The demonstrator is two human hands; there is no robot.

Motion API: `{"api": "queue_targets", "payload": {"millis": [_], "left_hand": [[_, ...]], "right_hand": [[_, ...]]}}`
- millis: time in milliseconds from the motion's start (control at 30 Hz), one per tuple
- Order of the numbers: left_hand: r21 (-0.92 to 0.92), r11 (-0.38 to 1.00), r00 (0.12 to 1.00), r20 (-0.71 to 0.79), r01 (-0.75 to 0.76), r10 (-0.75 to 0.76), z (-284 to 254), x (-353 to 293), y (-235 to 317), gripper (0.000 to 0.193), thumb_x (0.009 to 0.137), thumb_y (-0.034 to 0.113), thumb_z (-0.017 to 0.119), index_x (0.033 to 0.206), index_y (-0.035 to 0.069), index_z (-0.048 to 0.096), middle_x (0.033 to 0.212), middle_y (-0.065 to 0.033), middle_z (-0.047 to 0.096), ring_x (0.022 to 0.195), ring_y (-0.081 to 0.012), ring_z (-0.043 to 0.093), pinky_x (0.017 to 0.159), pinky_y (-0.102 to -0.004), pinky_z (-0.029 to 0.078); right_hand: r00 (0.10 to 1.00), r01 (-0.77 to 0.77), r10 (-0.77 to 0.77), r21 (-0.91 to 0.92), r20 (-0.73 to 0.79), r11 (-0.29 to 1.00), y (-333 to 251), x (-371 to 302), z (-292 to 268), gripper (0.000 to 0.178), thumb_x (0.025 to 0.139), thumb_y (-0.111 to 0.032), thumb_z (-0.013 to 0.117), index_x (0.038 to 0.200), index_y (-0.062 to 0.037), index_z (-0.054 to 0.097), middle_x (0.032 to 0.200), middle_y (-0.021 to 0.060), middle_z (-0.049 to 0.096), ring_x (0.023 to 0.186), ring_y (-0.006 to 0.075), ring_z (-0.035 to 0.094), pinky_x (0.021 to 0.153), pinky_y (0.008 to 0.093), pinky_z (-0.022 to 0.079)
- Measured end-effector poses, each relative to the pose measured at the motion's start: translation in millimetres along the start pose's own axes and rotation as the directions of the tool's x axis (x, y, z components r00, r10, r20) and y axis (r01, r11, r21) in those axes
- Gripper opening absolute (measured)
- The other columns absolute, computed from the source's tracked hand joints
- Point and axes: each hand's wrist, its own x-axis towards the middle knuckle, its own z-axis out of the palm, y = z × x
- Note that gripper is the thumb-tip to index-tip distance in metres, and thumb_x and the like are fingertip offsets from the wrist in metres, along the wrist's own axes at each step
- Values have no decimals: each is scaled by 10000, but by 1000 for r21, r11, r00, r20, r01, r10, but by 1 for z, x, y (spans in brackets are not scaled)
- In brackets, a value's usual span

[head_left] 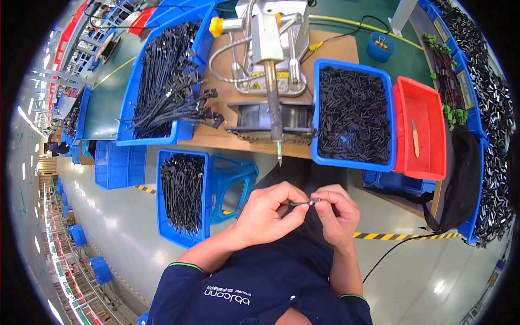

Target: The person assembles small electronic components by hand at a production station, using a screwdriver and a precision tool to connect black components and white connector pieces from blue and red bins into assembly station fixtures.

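Note:
Both hands meet over my lap, just below the tip of a soldering iron point(274, 116) mounted on a metal stand. My left hand point(271, 213) pinches a thin dark cable point(293, 204) between thumb and fingers. At its end, my right hand point(337, 215) grips a small metallic connector point(312, 202) in its fingertips. Most of this piece is hidden by the fingers, so its exact kind is hard to make out. Behind the iron's shaft, a black spool point(252, 120) sits at the bench edge.
Black cables with connector ends fill a blue bin point(123, 122) at left and another blue bin point(206, 208) on a blue stool point(230, 181). Small black parts fill a blue tray point(355, 163). Beside it, a red tray point(428, 103) holds a wooden-handled tool point(415, 140).

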Motion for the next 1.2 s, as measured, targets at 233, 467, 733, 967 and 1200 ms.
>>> {"api": "queue_targets", "payload": {"millis": [233,467,733,967,1200], "left_hand": [[8,1000,1000,-14,25,-25,-10,-3,1,130,905,72,805,976,36,702,745,-38,664,529,-94,484,491,-300,388],[10,1000,1000,-9,29,-29,-11,-3,-1,132,907,86,803,972,39,698,736,-42,659,524,-92,480,486,-301,388],[-38,997,997,20,71,-70,-15,-3,-1,109,917,34,780,962,33,681,776,-7,671,548,-35,443,505,-259,360],[-123,981,988,59,152,-145,-18,-4,0,99,933,-24,749,977,16,670,956,-24,770,620,18,436,541,-213,354],[-115,991,997,-30,63,-67,-30,0,7,94,902,42,772,961,39,699,647,22,592,523,-26,439,492,-259,357]], "right_hand": [[999,28,-28,-22,-24,999,-2,0,13,168,993,-90,793,1107,32,781,1020,113,729,758,108,597,612,228,428],[996,67,-69,-48,-57,997,-4,-1,17,164,981,-67,797,1112,30,784,1024,120,732,753,104,598,599,225,424],[991,122,-126,-90,-34,988,-3,3,15,200,951,-25,813,1142,28,795,1030,138,731,762,119,625,607,231,458],[989,144,-145,-78,-11,987,-5,6,16,211,942,-19,821,1143,39,794,1034,143,730,768,123,635,611,225,466],[997,53,-51,35,-55,998,-11,0,14,273,1077,-63,622,1323,51,654,968,119,738,792,109,649,671,247,497]]}}
